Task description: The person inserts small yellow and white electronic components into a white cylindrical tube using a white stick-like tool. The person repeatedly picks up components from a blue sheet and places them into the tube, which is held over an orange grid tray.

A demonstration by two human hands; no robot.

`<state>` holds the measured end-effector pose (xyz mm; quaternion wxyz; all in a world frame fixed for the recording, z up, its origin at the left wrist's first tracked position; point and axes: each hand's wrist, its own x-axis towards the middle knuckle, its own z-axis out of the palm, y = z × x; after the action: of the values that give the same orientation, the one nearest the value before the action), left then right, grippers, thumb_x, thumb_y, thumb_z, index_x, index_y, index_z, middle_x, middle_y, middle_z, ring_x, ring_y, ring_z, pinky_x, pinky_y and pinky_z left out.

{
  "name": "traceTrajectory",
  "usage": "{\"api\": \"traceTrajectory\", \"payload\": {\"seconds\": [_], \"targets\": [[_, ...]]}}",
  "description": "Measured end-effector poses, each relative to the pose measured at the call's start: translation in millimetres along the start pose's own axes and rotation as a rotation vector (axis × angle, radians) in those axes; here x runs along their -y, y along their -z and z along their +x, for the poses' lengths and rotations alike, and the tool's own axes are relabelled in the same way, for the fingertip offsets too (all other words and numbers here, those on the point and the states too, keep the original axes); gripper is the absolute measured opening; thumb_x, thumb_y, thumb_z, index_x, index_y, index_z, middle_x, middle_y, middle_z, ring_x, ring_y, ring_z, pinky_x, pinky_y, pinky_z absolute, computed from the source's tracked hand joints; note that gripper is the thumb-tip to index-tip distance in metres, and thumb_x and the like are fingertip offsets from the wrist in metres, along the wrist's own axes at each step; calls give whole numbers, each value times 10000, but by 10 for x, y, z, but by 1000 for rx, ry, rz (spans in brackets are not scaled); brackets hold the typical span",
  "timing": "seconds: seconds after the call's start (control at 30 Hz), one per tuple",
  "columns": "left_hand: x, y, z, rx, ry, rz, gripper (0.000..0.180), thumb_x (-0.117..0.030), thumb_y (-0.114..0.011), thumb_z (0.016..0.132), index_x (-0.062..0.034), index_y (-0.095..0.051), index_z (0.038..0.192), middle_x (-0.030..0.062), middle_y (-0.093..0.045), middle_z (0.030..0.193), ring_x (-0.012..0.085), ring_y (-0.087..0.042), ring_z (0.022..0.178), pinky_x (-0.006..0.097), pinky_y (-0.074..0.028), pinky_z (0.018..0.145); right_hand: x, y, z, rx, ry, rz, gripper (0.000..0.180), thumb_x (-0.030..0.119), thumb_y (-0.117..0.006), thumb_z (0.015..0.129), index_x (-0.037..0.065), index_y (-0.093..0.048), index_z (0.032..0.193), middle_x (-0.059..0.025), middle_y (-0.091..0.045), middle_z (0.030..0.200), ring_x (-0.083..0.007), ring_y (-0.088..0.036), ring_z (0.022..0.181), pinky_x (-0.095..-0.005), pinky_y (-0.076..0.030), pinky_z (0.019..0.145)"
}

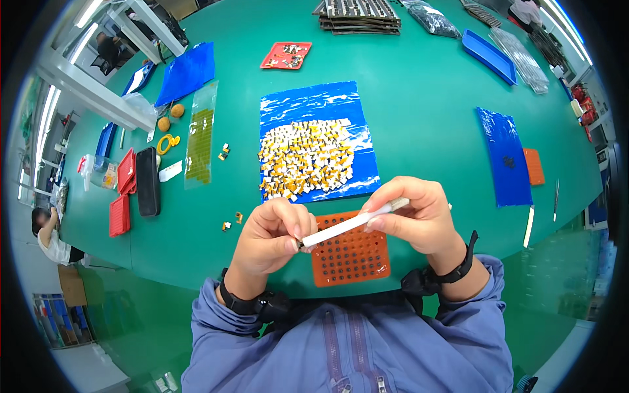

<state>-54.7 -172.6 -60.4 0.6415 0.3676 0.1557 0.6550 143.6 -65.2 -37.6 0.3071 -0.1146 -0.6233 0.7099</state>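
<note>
My right hand [414,216] grips a thin white stick-like tool [354,223] that slants down to the left. Its lower tip meets the fingertips of my left hand [272,237], which pinch a small dark part [301,245] against it. Both hands hover just above an orange perforated tray [350,257] with rows of round holes, at the near edge of the green table [426,118]. Beyond the hands lies a blue sheet [314,105] carrying a heap of several small white and yellow parts [306,159].
Left: a black case [147,181], red trays [120,215], a clear strip of yellow-green parts [199,137], loose small parts [225,152]. Right: a blue sheet [504,156], an orange tray [534,166]. Far side: a red tray [286,56], stacked dark trays [359,16], a blue tray [488,56]. Another person [47,232] sits far left.
</note>
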Motion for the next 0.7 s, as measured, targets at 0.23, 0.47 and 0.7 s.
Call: {"api": "traceTrajectory", "payload": {"seconds": [0.23, 0.47, 0.7], "targets": [[-8, -7, -34, -23, -5, 33, 131, -43, -636, 779, -36, -506, 791, 66, -520, 711, 163, -512, 670, 273, -399, 597, 49, -3, 30, 22, 54, -215, 80, 9, -629, 781, -2, -604, 856, -55, -613, 803, -101, -566, 736, -219, -445, 647], [-9, 13, -42, -26, -1, 82, 132, -37, -644, 770, -30, -513, 784, 58, -514, 707, 153, -506, 658, 262, -384, 578, 55, -10, 97, 85, 287, -429, 40, 34, -606, 790, 1, -585, 788, -69, -589, 728, -169, -543, 641, -263, -426, 588], [6, 16, -49, -19, -18, 96, 127, -30, -643, 768, -25, -519, 792, 57, -515, 717, 153, -506, 662, 262, -383, 579, 49, -37, 85, 38, 380, -518, 106, 48, -651, 750, 6, -586, 823, -67, -582, 748, -175, -535, 644, -268, -413, 546]]}}
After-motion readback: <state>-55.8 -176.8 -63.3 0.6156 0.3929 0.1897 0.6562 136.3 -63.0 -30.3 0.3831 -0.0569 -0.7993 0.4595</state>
